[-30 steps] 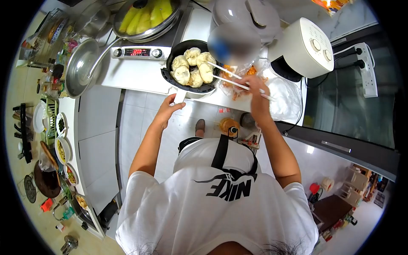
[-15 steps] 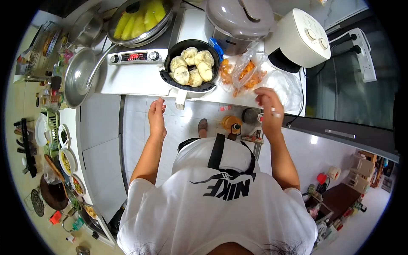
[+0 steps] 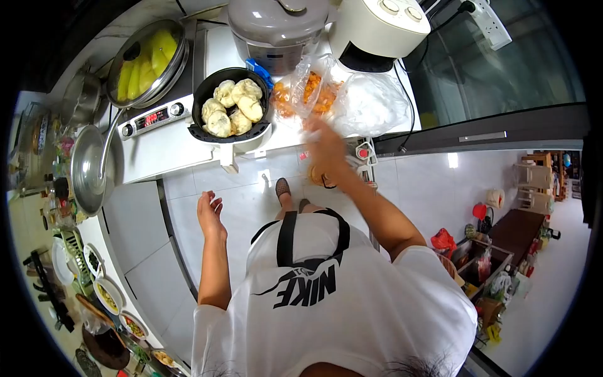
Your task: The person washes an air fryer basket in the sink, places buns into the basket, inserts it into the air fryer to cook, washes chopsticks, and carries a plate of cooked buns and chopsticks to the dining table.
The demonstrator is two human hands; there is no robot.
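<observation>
My left hand (image 3: 211, 215) hangs over the floor in front of the counter, fingers loosely bent and apart, holding nothing. My right hand (image 3: 326, 146) is smeared by motion at the counter's front edge. Its fingertips overlap the lower end of a clear plastic bag (image 3: 301, 100) with orange food pieces (image 3: 321, 100); whether they grip it I cannot tell. To the left of it sits a black air fryer basket (image 3: 200, 94) with a white handle (image 3: 228, 160), which contains several pale, browned buns (image 3: 235, 94). A crumpled white plastic bag (image 3: 372, 103) lies on the right.
Behind the basket stand a grey pressure cooker (image 3: 273, 28) and a cream air fryer (image 3: 377, 31). A lidded pan of yellow-green food (image 3: 147, 66) rests on the induction cooker (image 3: 154, 118). A metal lid or pan (image 3: 88, 169) lies at the counter's left corner. Dishes of food (image 3: 108, 295) line the left counter.
My view has shifted right, with the body turned. My right hand has moved left, toward the bag of orange food. My left hand has dropped back from the counter edge, its fingers loosened.
</observation>
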